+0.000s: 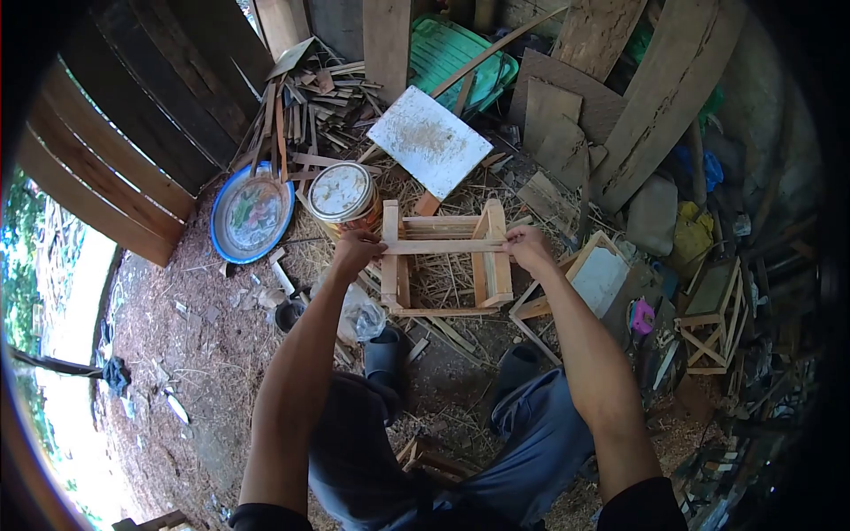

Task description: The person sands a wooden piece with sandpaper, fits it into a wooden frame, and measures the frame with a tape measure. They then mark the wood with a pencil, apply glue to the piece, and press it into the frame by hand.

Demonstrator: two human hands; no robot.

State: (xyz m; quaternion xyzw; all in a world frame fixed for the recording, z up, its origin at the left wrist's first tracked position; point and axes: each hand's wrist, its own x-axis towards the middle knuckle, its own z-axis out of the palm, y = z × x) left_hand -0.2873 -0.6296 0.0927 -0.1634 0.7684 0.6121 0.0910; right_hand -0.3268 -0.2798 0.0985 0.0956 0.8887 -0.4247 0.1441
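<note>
A small wooden frame [494,265] of pale slats stands on the littered ground between my feet and a white board. Across its upper side lies a thin wooden strip [443,247]. My left hand [359,251] pinches the strip's left end, at the frame's left post. At the right post, my right hand [529,248] has its fingers closed on the other end. Straw and wood scraps show through the open middle of the frame.
A lidded bucket [342,193] stands just beyond my left hand, beside a blue-rimmed tray [253,212]. The white board [429,140] lies farther back. At the right are another wooden frame [711,317] and a pink object [641,316]. Scrap wood [332,106] is piled behind.
</note>
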